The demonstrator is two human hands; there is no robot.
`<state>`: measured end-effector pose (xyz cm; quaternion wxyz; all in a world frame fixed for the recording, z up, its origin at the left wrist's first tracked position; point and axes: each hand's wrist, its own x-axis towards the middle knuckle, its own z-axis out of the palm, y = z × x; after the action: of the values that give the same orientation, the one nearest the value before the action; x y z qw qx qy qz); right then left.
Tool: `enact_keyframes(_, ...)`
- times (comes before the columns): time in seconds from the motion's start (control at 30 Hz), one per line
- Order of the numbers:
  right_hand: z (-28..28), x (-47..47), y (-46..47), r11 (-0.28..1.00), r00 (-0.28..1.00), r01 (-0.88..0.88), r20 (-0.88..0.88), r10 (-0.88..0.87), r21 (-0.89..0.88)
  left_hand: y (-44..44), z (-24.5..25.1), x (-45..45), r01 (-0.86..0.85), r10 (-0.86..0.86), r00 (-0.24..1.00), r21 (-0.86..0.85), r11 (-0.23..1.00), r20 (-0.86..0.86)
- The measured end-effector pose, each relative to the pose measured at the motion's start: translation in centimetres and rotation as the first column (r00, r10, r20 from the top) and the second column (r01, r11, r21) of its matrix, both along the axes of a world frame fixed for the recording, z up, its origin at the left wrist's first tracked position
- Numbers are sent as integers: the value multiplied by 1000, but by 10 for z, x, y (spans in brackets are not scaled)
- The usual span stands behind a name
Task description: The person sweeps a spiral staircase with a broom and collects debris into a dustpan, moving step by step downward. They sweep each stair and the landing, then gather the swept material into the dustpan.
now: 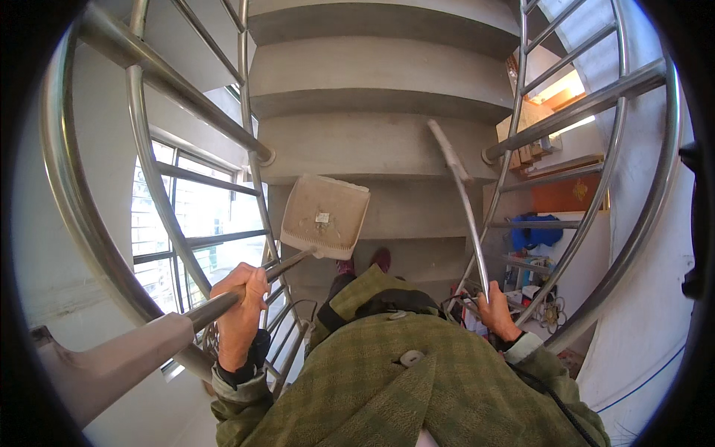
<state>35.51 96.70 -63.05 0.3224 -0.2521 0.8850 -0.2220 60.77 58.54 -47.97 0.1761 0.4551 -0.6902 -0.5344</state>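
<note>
My left hand [243, 313] is closed around the metal handle of a long-handled dustpan [325, 198]. The beige pan, with a ribbed back edge and some debris and a pale scrap in it, hangs over the stairs just beyond my shoes. My right hand [496, 313] grips the shiny metal pole of a broom [472, 223]. Its narrow head [445, 146] is blurred and lies over the right part of a higher step; contact with the step cannot be told. Concrete stairs [385, 134] rise in front of me.
Stainless-steel railings run along both sides, the left handrail [184, 92] and the right handrail [581, 109]. A barred window [195, 212] is beyond the left railing. Past the right railing, lower down, are a blue cloth-like item [536, 231] and cluttered shelves [528, 262].
</note>
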Motion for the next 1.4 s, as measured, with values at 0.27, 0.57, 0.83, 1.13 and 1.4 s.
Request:
enact_keyframes(0.27, -69, 29, 28, 985, 986, 116, 105, -130, 129, -8, -1, -4, 43, -44, 998, -29, 999, -37)
enact_keyframes(0.57, -14, 42, -19, 983, 981, -157, 103, 167, -94, -19, 2, -9, 129, -130, 991, -42, 991, -27)
enact_keyframes(0.83, 50, 8, -31, 997, 989, -65, 133, 57, 52, -18, 1, -7, 136, -138, 990, -35, 990, -41)
enact_keyframes(1.13, 80, -25, -109, 990, 588, 142, 804, -87, 4, -4, 1, 19, 3, 1, 997, 42, 999, -82)
enact_keyframes(1.4, 8, -26, -222, 977, 284, 181, 957, 55, -110, 16, -9, 32, -45, 44, 999, 24, 999, 19)
